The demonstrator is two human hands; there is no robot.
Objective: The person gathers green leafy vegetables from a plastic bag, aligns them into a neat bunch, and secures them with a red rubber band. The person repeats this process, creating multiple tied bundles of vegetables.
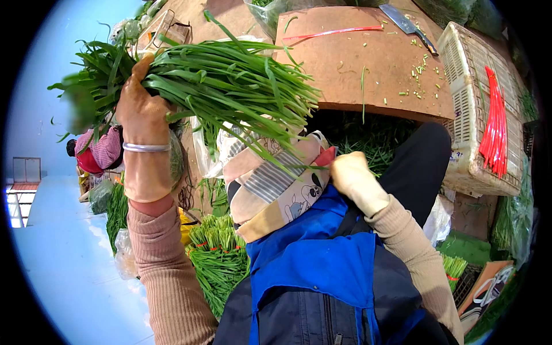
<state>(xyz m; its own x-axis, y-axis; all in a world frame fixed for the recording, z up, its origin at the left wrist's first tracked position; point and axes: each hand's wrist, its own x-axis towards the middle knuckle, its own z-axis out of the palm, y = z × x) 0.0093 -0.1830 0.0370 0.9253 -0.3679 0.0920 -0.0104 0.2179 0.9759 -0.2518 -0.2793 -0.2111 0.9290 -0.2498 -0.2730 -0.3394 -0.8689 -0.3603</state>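
Note:
My left hand [144, 103], in a translucent glove with a pale band at the wrist, grips a large bunch of green garlic chives [233, 77]. Its leaf tips spread to the left and the pale stem ends point right, over my lap. My right hand [353, 174], also gloved, is curled into a fist by my right thigh. It rests beside a patterned cloth [267, 181] on my lap, close to a red patch of that cloth. Whether anything lies inside those curled fingers is hidden. A few loose chive leaves hang down across the cloth.
A wooden board [332, 64] ahead bears a kitchen knife [403, 21], a red strip [332, 32] and cut stem bits. At right, red ties [496, 125] lie on a white plastic crate [468, 103]. Tied chive bundles [217, 246] lie at my left; another person [101, 148] sits beyond.

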